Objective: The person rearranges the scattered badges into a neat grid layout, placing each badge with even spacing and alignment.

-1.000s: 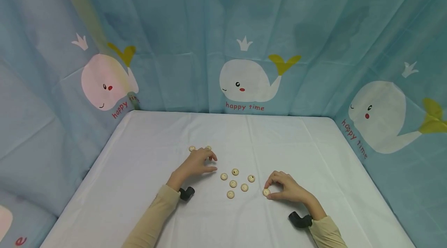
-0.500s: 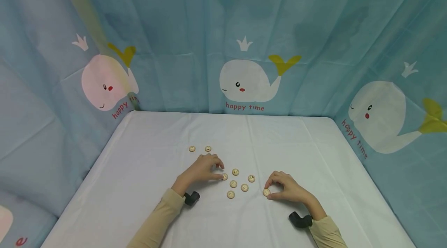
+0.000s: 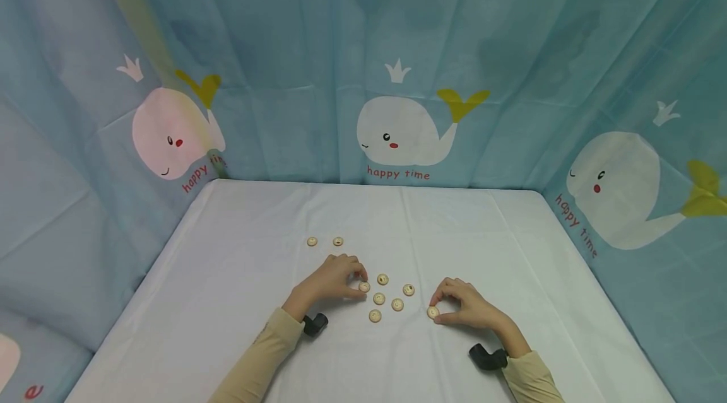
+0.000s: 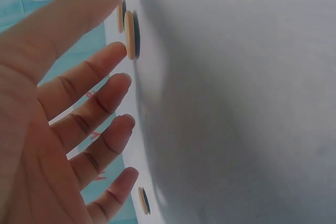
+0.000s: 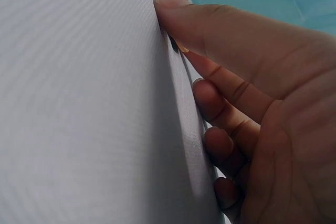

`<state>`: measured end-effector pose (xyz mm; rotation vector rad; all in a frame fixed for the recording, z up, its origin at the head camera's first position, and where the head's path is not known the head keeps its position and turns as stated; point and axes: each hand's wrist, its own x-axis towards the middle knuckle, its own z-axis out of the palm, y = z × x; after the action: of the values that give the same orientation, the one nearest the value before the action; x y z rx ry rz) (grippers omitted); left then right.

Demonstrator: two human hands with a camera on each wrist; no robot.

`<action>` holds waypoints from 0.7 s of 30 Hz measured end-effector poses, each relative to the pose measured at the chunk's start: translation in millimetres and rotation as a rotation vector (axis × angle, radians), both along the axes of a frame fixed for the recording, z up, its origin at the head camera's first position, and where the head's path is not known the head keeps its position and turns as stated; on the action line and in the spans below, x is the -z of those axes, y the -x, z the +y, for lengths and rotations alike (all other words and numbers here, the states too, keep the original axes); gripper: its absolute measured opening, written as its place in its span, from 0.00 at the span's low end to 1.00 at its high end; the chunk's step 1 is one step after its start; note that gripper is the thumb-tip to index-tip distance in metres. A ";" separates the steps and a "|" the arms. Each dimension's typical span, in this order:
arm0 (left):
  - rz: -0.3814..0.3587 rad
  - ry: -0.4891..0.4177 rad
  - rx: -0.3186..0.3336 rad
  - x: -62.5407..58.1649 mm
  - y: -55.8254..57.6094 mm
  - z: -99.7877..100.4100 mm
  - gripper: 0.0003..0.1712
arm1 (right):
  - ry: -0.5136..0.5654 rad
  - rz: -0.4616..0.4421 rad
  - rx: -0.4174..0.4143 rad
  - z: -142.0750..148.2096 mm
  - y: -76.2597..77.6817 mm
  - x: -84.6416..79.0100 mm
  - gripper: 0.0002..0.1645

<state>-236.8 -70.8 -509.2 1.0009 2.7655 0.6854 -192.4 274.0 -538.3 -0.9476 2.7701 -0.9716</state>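
Reference: the centre disc [image 3: 378, 298], a small pale wooden disc flat on the white cloth [image 3: 454, 233].

Left hand [image 3: 332, 278]: left of the centre disc. Thumb and forefinger bracket the left disc [image 3: 364, 287], which lies left of the centre disc and slightly beyond it. In the left wrist view the thumb tip looks apart from that disc; cannot tell whether it is pinched.

Right hand [image 3: 466, 307]: well to the right of the centre disc. Thumb and forefinger pinch the right disc [image 3: 433, 313], right of the centre disc and slightly nearer.

Others around the centre disc: back disc [image 3: 383, 279] just beyond; inner right disc [image 3: 397, 304] and outer right disc [image 3: 408, 290] to the right; front disc [image 3: 375, 316] just nearer. A far pair, corner disc [image 3: 312, 241] and its neighbour disc [image 3: 337, 241], sits beyond and left.

Whale-print curtain [image 3: 284, 43] hangs well beyond the centre disc.
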 end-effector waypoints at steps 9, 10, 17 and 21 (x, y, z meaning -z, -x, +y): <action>0.000 0.020 -0.017 4.1 0.1 1.9 0.15 | -0.013 -0.018 0.006 0.0 -0.3 -0.9 0.15; -0.001 0.021 -0.020 4.2 0.1 2.0 0.15 | -0.011 -0.017 0.003 0.0 -0.3 -1.2 0.15; 0.007 0.032 -0.035 4.5 0.7 3.8 0.12 | 0.006 -0.021 -0.009 0.5 0.8 -2.7 0.15; 0.018 0.040 -0.027 5.9 2.5 4.7 0.09 | 0.007 -0.023 -0.011 0.3 0.6 -2.8 0.15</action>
<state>-239.3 -66.1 -515.2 0.9677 2.8013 0.6246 -193.0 274.3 -535.4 -0.9459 2.7418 -0.9853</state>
